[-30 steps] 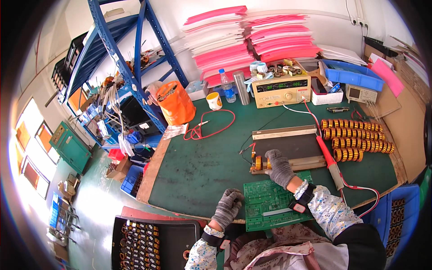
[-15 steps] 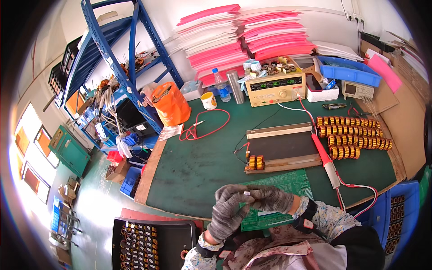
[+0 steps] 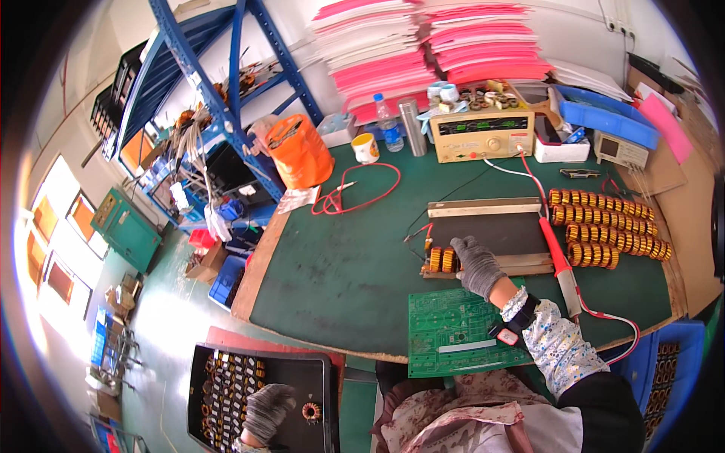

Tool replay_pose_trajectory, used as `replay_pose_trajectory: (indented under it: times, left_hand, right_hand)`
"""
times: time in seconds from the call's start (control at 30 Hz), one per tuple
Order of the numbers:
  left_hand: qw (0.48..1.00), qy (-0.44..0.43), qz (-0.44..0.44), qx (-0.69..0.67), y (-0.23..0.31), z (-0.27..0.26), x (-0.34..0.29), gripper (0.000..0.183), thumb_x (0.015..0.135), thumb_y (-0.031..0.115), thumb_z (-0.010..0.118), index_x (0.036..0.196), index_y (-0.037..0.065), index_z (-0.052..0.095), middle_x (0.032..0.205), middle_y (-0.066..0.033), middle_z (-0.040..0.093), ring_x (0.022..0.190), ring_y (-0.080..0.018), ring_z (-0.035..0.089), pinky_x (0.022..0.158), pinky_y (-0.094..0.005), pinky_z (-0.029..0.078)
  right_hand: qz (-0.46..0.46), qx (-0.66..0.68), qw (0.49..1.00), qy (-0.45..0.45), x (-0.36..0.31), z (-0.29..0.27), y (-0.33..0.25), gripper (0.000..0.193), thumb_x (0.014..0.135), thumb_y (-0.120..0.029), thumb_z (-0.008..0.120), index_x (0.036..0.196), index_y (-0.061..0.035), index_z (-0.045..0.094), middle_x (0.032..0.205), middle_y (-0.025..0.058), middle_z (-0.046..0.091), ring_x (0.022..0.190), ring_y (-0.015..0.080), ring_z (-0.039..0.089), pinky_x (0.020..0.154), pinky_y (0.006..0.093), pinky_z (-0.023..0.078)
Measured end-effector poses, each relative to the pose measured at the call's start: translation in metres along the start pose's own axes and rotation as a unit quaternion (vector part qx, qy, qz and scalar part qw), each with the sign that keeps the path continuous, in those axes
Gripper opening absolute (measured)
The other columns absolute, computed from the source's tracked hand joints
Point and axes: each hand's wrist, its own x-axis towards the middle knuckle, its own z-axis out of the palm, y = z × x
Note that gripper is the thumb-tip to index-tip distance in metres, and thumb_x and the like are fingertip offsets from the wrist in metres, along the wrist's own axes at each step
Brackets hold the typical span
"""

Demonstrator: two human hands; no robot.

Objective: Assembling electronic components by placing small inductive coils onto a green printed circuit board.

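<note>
- Green matting covers the desk (image 3: 340, 257), with a green circuit board (image 3: 461, 332) at its near edge.
- We rest our gloved right hand (image 3: 477, 266) on the copper coils (image 3: 442, 260) at the dark fixture's (image 3: 491, 234) near-left corner; whether it grips, we cannot tell.
- Our left hand (image 3: 266, 411) curls loosely, holding nothing, beside a toroid (image 3: 310, 412) in the black tray (image 3: 226, 355) below the desk; best pinch its rim squarely.

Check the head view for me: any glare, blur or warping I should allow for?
Head view: strong fisheye, the blue shelving and table edge bow toward a dark rim; left floor washes out in glare; right hand sharp, left hand dimmer over the black tray.
</note>
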Motion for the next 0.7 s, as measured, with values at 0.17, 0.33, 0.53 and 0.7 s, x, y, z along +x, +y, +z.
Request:
replay_pose_trajectory:
  times: [0.17,0.33,0.53,0.7]
  left_hand:
    - [0.985,-0.001,-0.160,-0.072,0.014,-0.025,-0.022,0.015,0.076,0.004,0.067,0.091,0.004,0.065,0.081,-0.0067,0.066,0.075,-0.0153,0.063,0.068,-0.0274,0.050]
    - [0.994,-0.104,-0.033,-0.010,-0.006,-0.002,-0.024,0.037,0.076,0.014,0.071,0.110,0.006,0.058,0.098,-0.0081,0.062,0.090,-0.0192,0.061,0.077,-0.0304,0.050]
    - [0.985,-0.105,-0.115,0.080,-0.039,0.051,-0.027,0.058,0.065,0.013,0.074,0.118,0.011,0.052,0.108,-0.0162,0.050,0.103,-0.0336,0.052,0.087,-0.0385,0.047]
    - [0.976,-0.125,-0.114,0.134,-0.045,0.069,-0.018,0.053,0.065,0.014,0.073,0.113,0.012,0.052,0.101,-0.0175,0.046,0.093,-0.0365,0.050,0.085,-0.0401,0.046]
  right_hand:
    - [-0.088,0.128,0.984,0.090,0.004,0.020,0.026,0.069,0.061,-0.009,0.074,0.121,-0.0036,0.041,0.118,0.0199,0.047,0.114,0.0364,0.046,0.098,0.0419,0.039]
    - [-0.082,0.078,0.976,0.185,-0.025,-0.028,-0.001,0.064,0.066,-0.008,0.071,0.124,-0.0050,0.043,0.121,0.0176,0.048,0.117,0.0343,0.044,0.101,0.0424,0.035]
    - [-0.124,0.155,0.973,0.114,-0.049,-0.034,-0.039,0.059,0.067,-0.011,0.072,0.120,-0.0050,0.047,0.118,0.0163,0.050,0.114,0.0331,0.047,0.099,0.0411,0.038]
    - [-0.149,0.252,0.956,-0.029,-0.072,-0.049,-0.085,0.050,0.068,-0.012,0.072,0.113,-0.0068,0.053,0.112,0.0124,0.053,0.096,0.0255,0.056,0.081,0.0332,0.050]
